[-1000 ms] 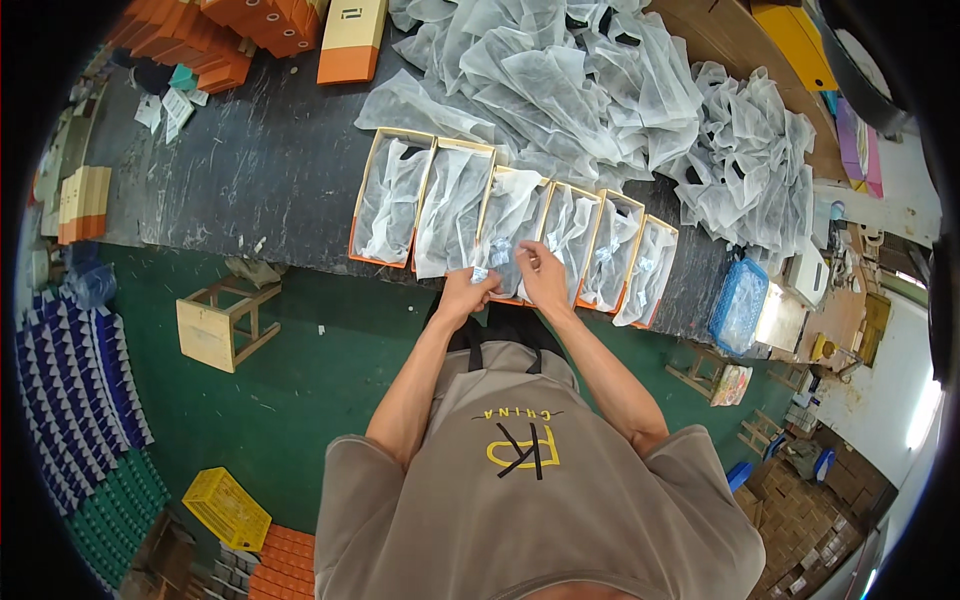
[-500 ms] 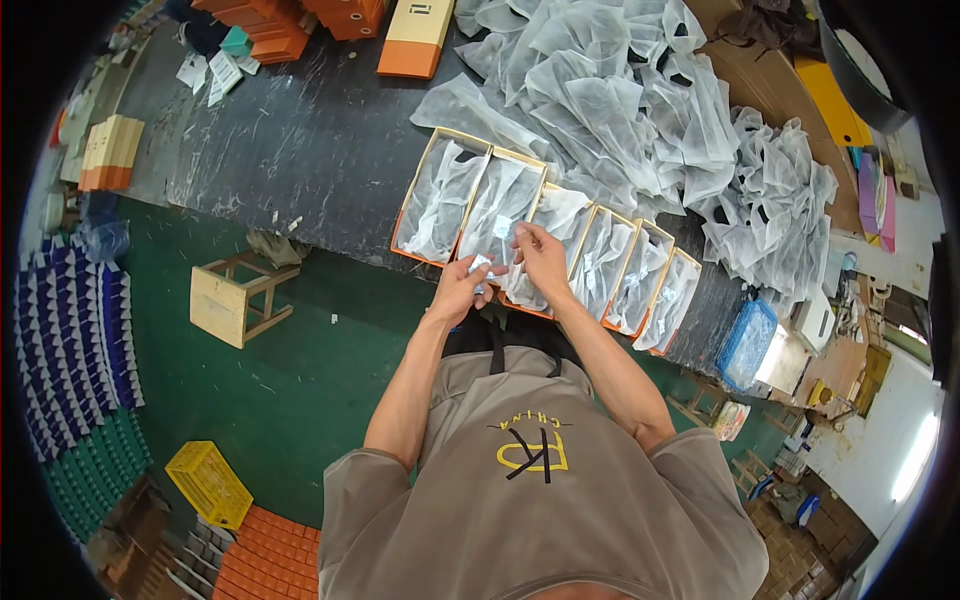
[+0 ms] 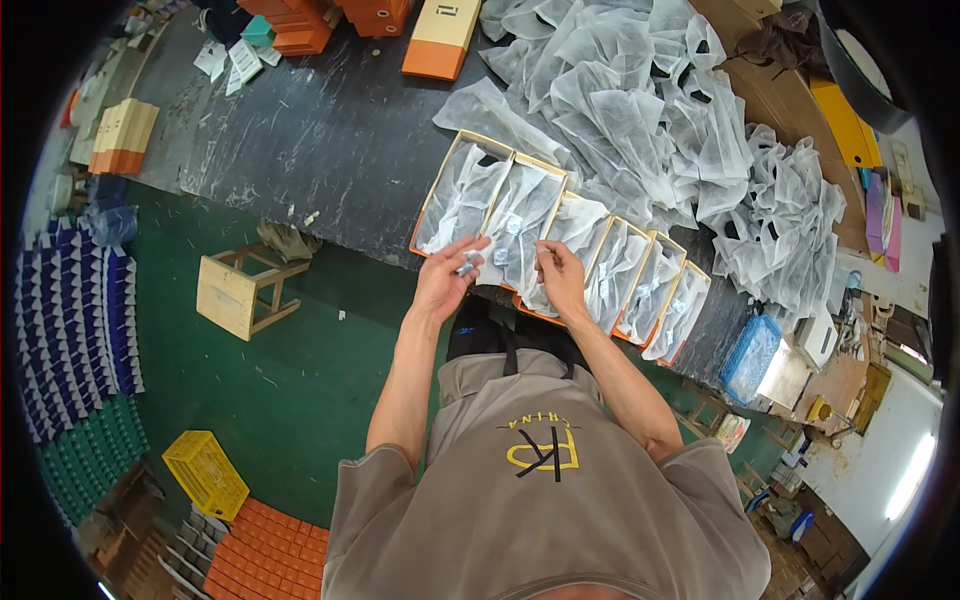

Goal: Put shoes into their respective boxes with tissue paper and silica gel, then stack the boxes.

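A row of open orange-and-cream boxes (image 3: 437, 195) stands along the table's near edge, each holding whitish see-through cloth bags. My left hand (image 3: 443, 285) is at the near end of the leftmost boxes, palm up, its fingers around small blue-and-white packets (image 3: 466, 264). Over the third box's near left side is my right hand (image 3: 562, 285), fingers curled together; whether anything is in them is hidden. Between my hands, two small pale-blue packets (image 3: 513, 224) lie on the bag (image 3: 525, 195) in the second box.
A big heap of translucent whitish bags (image 3: 620, 120) covers the table behind the boxes. A cream-and-orange box (image 3: 440, 40) and stacked orange boxes (image 3: 295, 25) are farther left. Blue basket (image 3: 750, 347) at right; wooden stool (image 3: 228, 295) and yellow crate (image 3: 205, 475) on the green floor.
My right hand has drawn back toward me and right, away from the second box. My left hand has moved slightly left, and packets now lie in the second box. The view has shifted a little.
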{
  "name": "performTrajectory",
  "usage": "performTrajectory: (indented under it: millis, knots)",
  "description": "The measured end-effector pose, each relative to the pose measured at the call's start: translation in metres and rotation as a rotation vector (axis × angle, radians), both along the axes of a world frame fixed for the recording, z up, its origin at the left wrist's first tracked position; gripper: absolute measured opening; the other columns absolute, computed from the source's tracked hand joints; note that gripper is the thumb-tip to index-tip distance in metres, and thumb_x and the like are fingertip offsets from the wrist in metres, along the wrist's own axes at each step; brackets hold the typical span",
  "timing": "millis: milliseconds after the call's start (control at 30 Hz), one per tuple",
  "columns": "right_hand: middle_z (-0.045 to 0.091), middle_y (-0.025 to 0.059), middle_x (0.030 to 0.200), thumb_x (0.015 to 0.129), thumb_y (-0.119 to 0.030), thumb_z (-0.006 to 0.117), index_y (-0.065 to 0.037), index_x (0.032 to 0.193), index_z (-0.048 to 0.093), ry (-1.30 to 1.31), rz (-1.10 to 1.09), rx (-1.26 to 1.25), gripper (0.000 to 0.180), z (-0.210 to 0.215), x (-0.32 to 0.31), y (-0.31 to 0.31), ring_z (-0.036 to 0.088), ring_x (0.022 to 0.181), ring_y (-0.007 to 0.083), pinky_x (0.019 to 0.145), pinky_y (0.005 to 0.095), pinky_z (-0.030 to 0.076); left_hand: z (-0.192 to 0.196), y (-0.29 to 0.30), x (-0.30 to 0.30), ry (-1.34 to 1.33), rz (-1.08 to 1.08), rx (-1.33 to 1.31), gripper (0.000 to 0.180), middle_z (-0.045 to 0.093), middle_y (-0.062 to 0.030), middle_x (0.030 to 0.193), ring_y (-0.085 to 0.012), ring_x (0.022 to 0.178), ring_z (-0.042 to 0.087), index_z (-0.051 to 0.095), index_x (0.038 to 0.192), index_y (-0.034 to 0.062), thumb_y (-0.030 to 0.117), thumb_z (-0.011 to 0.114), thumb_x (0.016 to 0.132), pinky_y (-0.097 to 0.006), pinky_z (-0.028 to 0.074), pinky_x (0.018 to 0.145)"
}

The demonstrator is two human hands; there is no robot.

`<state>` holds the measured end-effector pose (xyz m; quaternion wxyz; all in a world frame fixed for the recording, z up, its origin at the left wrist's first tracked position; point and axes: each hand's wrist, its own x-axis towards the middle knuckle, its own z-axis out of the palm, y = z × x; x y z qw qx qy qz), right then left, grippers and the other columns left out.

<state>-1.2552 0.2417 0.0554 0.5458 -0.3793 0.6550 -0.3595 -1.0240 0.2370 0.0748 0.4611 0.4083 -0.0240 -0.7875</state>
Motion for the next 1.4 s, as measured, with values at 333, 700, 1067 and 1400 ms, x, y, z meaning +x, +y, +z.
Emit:
performTrajectory:
  millis: [333, 700, 1067, 1400]
  knots:
    - [0.062, 0.0002, 0.075, 0.1, -0.016, 0.061, -0.001, 0.118, 0.067, -0.051, -0.021, -0.047, 0.024, 0.003, -0.013, 0.0, 0.052, 0.063, 0.0049, 0.056, 0.0228, 0.043, -0.026, -0.072, 0.026, -0.427, 0.066, -0.072, 0.038, 0.059, -0.0105, 0.144, -0.028, 0.132, 0.056, 0.045, 0.144, 0.0042, 0.014, 0.046, 0.107, -0.051, 0.049, 0.097]
    - [0.061, -0.0016, 0.072, 0.1, -0.016, 0.062, -0.001, 0.113, 0.069, -0.187, -0.011, -0.073, 0.021, 0.044, -0.011, -0.004, 0.054, 0.065, 0.0044, 0.059, 0.0232, 0.044, -0.038, -0.086, 0.002, -1.168, -0.038, -0.449, 0.026, 0.075, -0.0087, 0.111, -0.0125, 0.102, 0.064, 0.059, 0.127, -0.0009, 0.004, 0.045, 0.105, -0.025, 0.046, 0.092]
    - [0.071, 0.0062, 0.081, 0.098, -0.025, 0.069, 0.003, 0.115, 0.07, -0.222, -0.49, -0.008, 0.033, 0.045, -0.16, 0.067, 0.065, 0.065, 0.0114, 0.056, 0.0281, 0.053, -0.007, 0.016, -0.293, -0.674, -0.295, -0.5, 0.04, 0.074, -0.0175, 0.108, -0.0156, 0.095, 0.069, 0.053, 0.13, -0.0053, -0.003, 0.066, 0.093, -0.028, 0.055, 0.082]
    - [0.067, 0.0044, 0.086, 0.096, -0.015, 0.062, -0.005, 0.103, 0.064, -0.425, -1.179, -0.218, 0.012, 0.018, -0.531, 0.24, 0.062, 0.07, 0.0135, 0.058, 0.0248, 0.048, 0.047, 0.041, -0.497, -0.647, -0.7, -0.853, 0.046, 0.061, -0.0144, 0.139, -0.0283, 0.127, 0.059, 0.06, 0.135, 0.0058, 0.015, 0.07, 0.091, -0.038, 0.053, 0.1]
